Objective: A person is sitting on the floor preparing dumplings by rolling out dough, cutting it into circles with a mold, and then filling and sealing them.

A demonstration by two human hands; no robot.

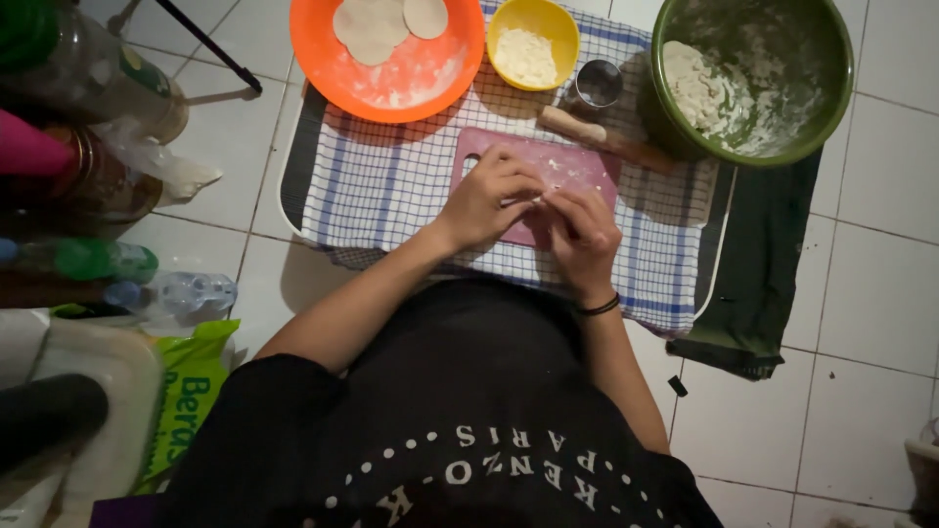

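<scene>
My left hand and my right hand meet over a pink cutting board, fingers pinched together around a small pale piece of dough that is mostly hidden. The board lies on a blue-and-white checked cloth. A wooden rolling pin rests just beyond the board. A black band sits on my right wrist.
An orange plate with flat dough rounds, a yellow bowl of white filling, a metal ring cutter and a green bowl with dough stand at the back. Bottles and a green bag crowd the left. A dark cloth lies right.
</scene>
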